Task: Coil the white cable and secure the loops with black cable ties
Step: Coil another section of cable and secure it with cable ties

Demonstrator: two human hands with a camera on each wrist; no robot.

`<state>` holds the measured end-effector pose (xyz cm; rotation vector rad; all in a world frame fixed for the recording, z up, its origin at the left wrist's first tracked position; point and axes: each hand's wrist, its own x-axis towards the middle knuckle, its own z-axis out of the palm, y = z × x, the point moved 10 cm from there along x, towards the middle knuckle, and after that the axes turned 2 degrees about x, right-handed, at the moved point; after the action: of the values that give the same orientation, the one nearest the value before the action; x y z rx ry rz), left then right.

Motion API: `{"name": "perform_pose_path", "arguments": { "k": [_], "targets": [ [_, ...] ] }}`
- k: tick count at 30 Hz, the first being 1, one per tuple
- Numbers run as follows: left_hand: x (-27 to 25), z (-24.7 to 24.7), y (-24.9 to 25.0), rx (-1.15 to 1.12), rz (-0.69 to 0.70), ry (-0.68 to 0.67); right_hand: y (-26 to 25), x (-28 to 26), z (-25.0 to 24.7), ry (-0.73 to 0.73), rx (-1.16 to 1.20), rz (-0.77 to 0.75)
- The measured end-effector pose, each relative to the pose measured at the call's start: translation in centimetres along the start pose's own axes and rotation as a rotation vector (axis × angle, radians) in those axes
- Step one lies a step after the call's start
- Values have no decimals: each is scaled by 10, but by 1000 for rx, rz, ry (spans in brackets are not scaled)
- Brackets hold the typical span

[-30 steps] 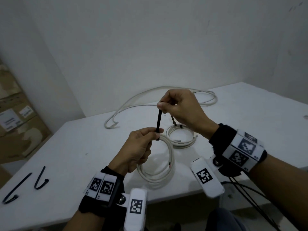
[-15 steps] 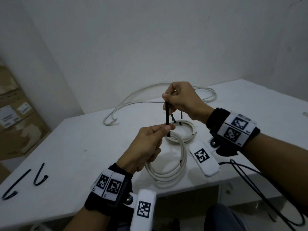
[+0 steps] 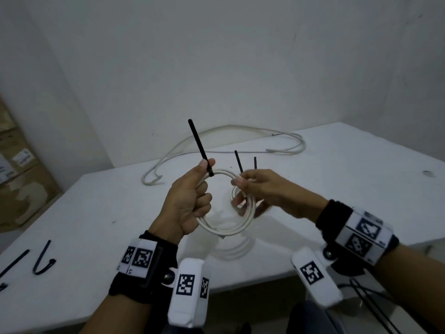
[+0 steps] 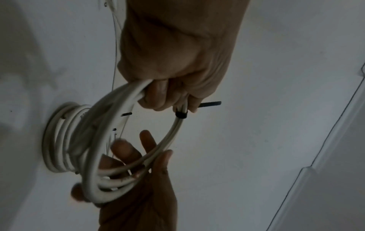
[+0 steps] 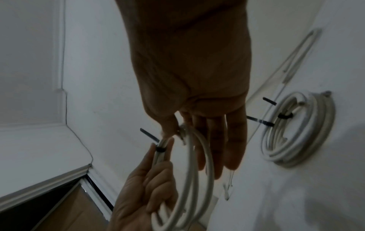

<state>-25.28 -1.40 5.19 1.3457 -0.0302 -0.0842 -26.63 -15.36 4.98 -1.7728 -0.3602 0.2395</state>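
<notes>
My left hand (image 3: 192, 196) grips the left side of a coiled white cable (image 3: 228, 231), lifted above the table. A black cable tie (image 3: 199, 145) is cinched round the loops by my thumb, its tail pointing up. In the left wrist view the tie's head (image 4: 181, 114) sits just below my left hand's fingers (image 4: 177, 62). My right hand (image 3: 260, 191) holds the coil's right side, thumb on top and fingers underneath. In the right wrist view the coil (image 5: 199, 164) runs between the thumb and the long fingers of my right hand (image 5: 197, 78).
A second tied coil (image 5: 308, 129) lies on the white table (image 3: 337, 177) behind my right hand, its two tie tails (image 3: 238, 161) upright. A loose white cable (image 3: 216, 138) lies near the wall. Spare black ties (image 3: 43, 261) rest at the table's left, cardboard boxes (image 3: 19, 177) beyond.
My right hand has let go of the tie's tail and dropped to take the coil's right side. The coil has come up off the table, and the tail now stands free.
</notes>
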Motion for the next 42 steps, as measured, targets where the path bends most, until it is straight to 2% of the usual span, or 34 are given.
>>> {"name": "perform_pose_path", "arguments": {
  "k": [2, 5, 9, 16, 20, 25, 28, 35, 42],
  "targets": [
    [2, 0, -2, -13, 1, 13, 7, -4, 6, -3, 113, -1],
    [4, -4, -8, -32, -28, 39, 7, -4, 4, 85, 197, -20],
    [-1, 1, -13, -17, -33, -25, 16, -3, -5, 187, 221, 9],
    [-15, 0, -36, 197, -49, -53, 35, -6, -17, 240, 306, 60],
    [-6, -2, -37, 218, -34, -22, 39, -8, -33, 250, 242, 91],
    [12, 21, -36, 327, -50, -121, 39, -1, -68, 305, 166, 81],
    [30, 31, -39, 388, -46, -121, 43, 13, -82, 317, 93, 104],
    [70, 35, -47, 661, 26, -48, 63, 50, -98, 343, -158, 214],
    [95, 36, -60, 957, 13, -53, 68, 68, -101, 377, -429, 218]
  ]
}}
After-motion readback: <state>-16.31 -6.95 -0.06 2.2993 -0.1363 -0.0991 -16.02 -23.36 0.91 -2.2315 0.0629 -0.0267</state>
